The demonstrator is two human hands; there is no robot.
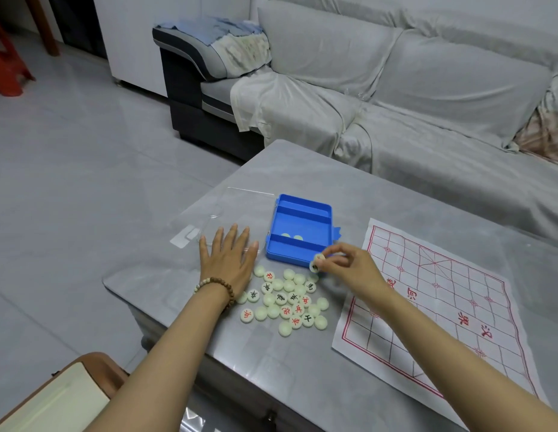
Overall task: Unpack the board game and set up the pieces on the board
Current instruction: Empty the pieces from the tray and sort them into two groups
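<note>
White piece [317, 262] pinched in right hand [349, 266] grip fingertips, above pile; left hand [229, 260] flat, released.

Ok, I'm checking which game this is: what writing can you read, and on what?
"汉界": red, upside down, on the paper board.
"楚河": red, same board, partly blurred.
"馬": black, on the far piece.
"士": black, on the near piece.
Other pieces: too small or tilted to read.

A home living room: cloth-draped grey sofa [396, 88], low coffee table [302, 369], tiled floor [69, 151].
</note>
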